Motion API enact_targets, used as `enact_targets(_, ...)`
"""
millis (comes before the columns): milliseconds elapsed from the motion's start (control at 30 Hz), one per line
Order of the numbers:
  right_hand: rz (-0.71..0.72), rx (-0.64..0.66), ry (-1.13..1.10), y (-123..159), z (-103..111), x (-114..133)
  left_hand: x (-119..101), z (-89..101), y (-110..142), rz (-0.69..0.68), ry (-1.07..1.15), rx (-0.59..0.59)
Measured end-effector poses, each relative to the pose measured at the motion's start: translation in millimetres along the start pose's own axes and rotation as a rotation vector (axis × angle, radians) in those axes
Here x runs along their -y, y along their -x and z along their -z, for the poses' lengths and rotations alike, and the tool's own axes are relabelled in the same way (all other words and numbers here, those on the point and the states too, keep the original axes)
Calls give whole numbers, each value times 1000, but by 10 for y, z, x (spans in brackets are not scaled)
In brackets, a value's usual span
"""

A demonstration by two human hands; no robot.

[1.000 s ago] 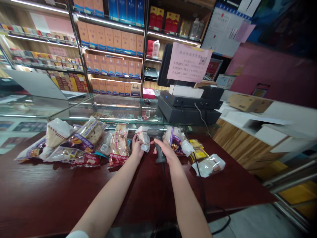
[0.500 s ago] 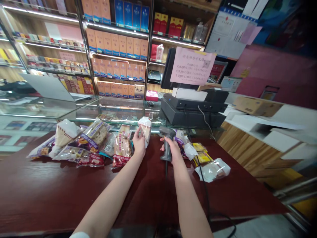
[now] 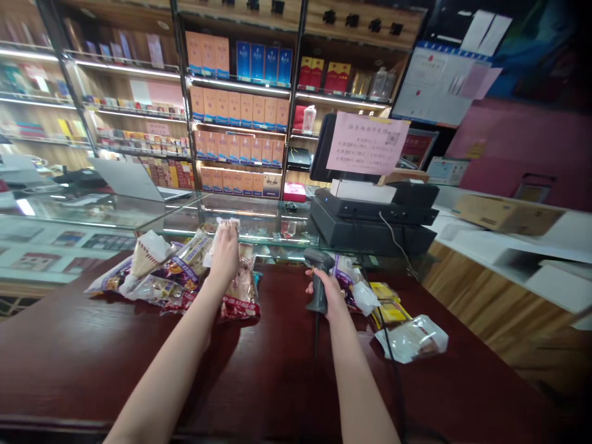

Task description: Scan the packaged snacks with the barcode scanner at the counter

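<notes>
**At the shop counter, one hand lifts a packet while the other grips a scanner**

Above a dark red wooden counter point(image 3: 92, 357), the left hand point(image 3: 224, 256) is raised with its fingers closed on a white packet point(image 3: 226, 226), which they largely hide. The packet sits just above a heap of pastry bags point(image 3: 155, 274) and is clear of the counter. Directly beneath the hand lies a bag with a red label point(image 3: 241, 305).

The right hand point(image 3: 327, 291) is curled shut around the grip of a dark grey barcode scanner point(image 3: 317, 290), which stands nearly upright with its head at the top, turned toward the left hand. The two hands are well apart. A cord point(image 3: 316, 351) runs from the scanner's base down across the counter.

Just beside the right hand lies a purple-labelled bag point(image 3: 346, 277), with a yellow packet point(image 3: 386, 311) and a clear bag point(image 3: 411, 339) farther right. Beyond them stand a glass case point(image 3: 259, 222) and a black till point(image 3: 370, 228) under a pink notice point(image 3: 367, 143). A laptop point(image 3: 134, 179) sits on the case's far left, before shelves of boxed goods point(image 3: 238, 108).
</notes>
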State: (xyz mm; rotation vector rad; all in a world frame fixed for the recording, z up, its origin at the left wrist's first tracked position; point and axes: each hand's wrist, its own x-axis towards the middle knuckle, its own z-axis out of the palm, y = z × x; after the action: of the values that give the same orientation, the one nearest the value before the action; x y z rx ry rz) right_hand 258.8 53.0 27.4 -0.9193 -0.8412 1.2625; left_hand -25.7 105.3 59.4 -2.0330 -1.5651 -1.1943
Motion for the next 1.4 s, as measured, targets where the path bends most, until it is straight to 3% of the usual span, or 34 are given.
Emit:
enact_targets(100, -2, 0, 32, 10, -29, -11, 178, -196, 237, 10, -140, 201)
enact_targets(300, -15, -6, 49, 12, -25, -14, 132, -450, 522, 130, -322, 137)
enact_targets(533, 107, -185, 184, 3, 135, 131, 95, -356, 547, 187, -378, 110)
enact_targets(733, 111, -332, 181, 13, 325, 260, 139, -341, 615, 162, -353, 110)
enact_targets(1033, 446, -451, 570, -163, 692, 219, 135, -295, 649, 101, -243, 42)
enact_targets(1200, 460, -480, 812, -206, 795, 186, 47, -221, 611, 41, -233, 42)
enact_targets(1400, 324, -463, 996, -205, 629, 77, -132, -209, 608, -112, -166, 147)
